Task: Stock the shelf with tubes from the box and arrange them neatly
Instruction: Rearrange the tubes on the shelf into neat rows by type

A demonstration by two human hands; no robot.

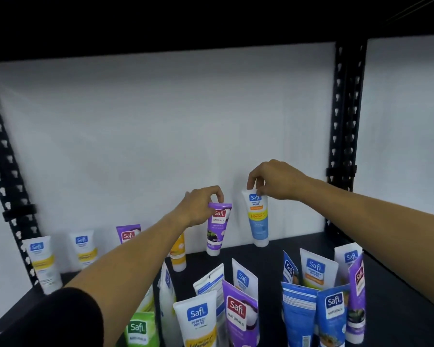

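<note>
Head view: left hand pinches purple tube, right hand pinches blue-and-white tube; released crooked, either could topple toward six o'clock.

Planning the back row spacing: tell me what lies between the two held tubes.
Nothing: the head view shows only white back wall between the purple tube and the blue tube.

Purple Safi Naturals tube: upright, cap down on the dark shelf, far centre, crimp pinched from above. White-and-blue Perfect White tube: just right of it, upright, cap down, crimp likewise pinched. More tubes stand near and far left.
</note>
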